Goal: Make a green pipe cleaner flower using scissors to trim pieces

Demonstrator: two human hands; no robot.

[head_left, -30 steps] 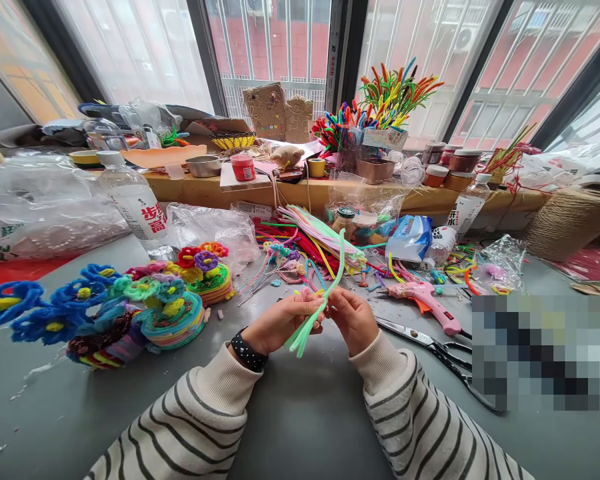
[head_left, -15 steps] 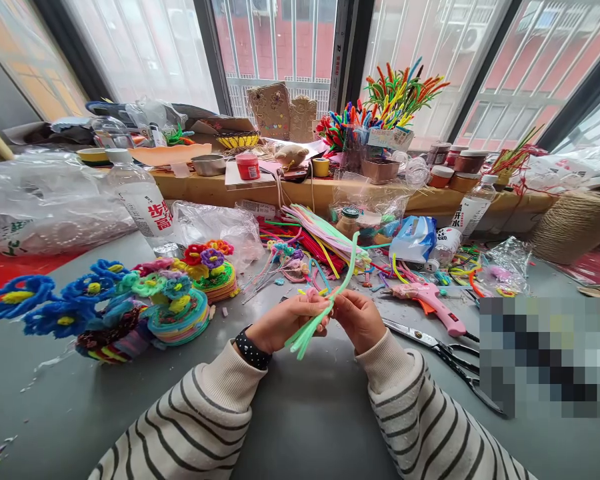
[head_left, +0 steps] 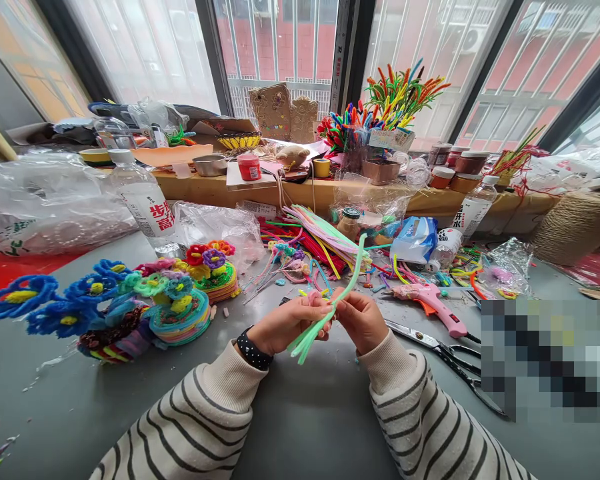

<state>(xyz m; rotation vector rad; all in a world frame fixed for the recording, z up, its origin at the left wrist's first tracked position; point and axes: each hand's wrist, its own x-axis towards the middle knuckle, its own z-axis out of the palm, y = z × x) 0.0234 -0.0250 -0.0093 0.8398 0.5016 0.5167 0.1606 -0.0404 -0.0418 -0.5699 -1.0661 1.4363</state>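
Light green pipe cleaners (head_left: 349, 283) run between my two hands, one long end pointing up and away, several ends fanned out below. My left hand (head_left: 293, 321) is closed around the bunch, and a pink fuzzy piece (head_left: 315, 295) shows at its fingertips. Opposite it, my right hand (head_left: 362, 319) pinches the green stems where they cross, its fingertips almost touching the left ones. Exactly how the stems are joined is hidden by the fingers. Scissors (head_left: 433, 343) lie on the table right of my right hand, close to a pink glue gun (head_left: 430, 300).
Pipe-cleaner flowers (head_left: 95, 288) in wrapped pots stand at the left. A pile of loose pipe cleaners (head_left: 325, 243) lies beyond my hands. Water bottles (head_left: 143, 197) and plastic bags flank the table. Along the back, a ledge (head_left: 300, 193) holds paint jars and craft items. Twine (head_left: 577, 227) sits far right.
The green pipe cleaners' long upper end has tipped slightly to the right. Both hands keep their grip in nearly the same place; the whole view has shifted a little.
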